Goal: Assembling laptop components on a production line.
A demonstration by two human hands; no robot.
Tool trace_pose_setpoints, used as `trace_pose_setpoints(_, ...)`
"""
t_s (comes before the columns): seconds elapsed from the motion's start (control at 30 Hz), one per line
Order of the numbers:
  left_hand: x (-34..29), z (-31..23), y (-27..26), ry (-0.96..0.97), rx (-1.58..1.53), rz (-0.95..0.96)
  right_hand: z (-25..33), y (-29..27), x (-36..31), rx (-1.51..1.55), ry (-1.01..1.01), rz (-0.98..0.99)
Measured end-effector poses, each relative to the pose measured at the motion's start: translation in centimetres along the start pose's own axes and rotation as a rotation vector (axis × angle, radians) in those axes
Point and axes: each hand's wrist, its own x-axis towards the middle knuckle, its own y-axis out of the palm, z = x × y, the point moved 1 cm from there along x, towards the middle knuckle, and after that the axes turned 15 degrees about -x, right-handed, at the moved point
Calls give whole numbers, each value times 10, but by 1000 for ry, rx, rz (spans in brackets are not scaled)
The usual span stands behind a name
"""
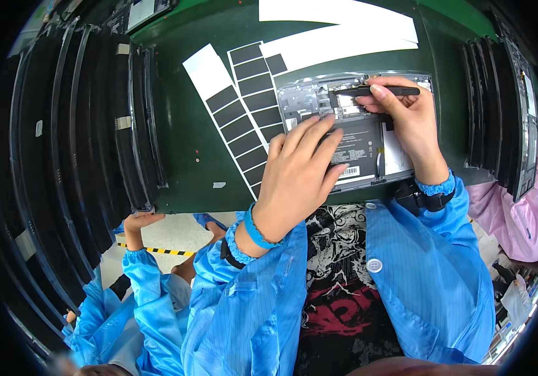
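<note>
An opened laptop base [298,99] lies on the table before me, its circuit parts and black battery [358,148] exposed. Black tweezers [402,91] are pinched in my right hand [414,122], above the far half of the base. Their tips point left toward the circuit board, and I cannot make out whether they touch it. My left hand [297,166] rests over the left part of the base, fingers stretched out and holding nothing. It covers part of the battery and casing. A blue band [258,230] circles my left wrist.
Left of the base, white sheets bear black rectangular stickers [258,84]. White paper strips [344,47] lie at the back of the green table [184,131]. Dark panels stand in rows at left [62,138] and right [491,106]. Other people in blue and pink sleeves are nearby.
</note>
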Motion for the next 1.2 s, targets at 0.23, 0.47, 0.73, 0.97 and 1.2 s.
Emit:
trace_pose_setpoints(0.23,12,-2,12,37,206,-36,1,2,0,-37,-23,17)
trace_pose_setpoints(0.47,5,-3,11,95,200,-94,4,7,-4,-115,-131,-136)
trace_pose_setpoints(0.73,-22,79,-72,-83,247,-455,46,112,46,-414,-459,18)
trace_pose_setpoints(0.97,-21,86,-64,-281,383,-250,27,134,70,-441,-364,81)
trace_pose_setpoints(1.2,-22,82,-65,-279,425,-253,36,135,65,-552,-419,57)
